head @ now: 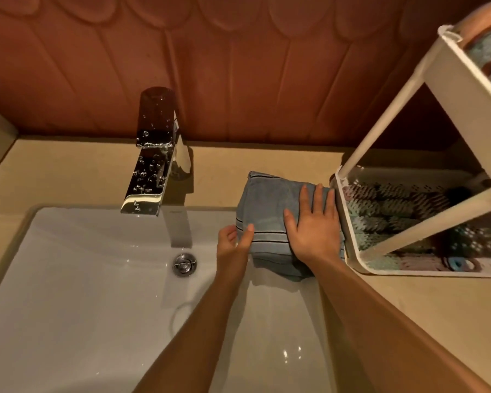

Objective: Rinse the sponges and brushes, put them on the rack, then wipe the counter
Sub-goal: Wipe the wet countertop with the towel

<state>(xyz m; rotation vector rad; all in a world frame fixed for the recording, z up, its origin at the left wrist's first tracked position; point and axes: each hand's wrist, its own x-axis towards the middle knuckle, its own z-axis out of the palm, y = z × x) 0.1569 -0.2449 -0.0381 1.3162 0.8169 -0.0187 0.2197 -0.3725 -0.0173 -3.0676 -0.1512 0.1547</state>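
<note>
Folded blue-grey towel with dark stripes, straddling sink rim and beige counter; right hand pressed flat, open, on top, left hand pinching its edge. White rack holding brushes touches it; wet chrome faucet beyond.

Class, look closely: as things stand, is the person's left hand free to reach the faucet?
Probably yes. The left hand only holds the edge of the folded towel, and nothing but open sink lies between it and the faucet.
</note>
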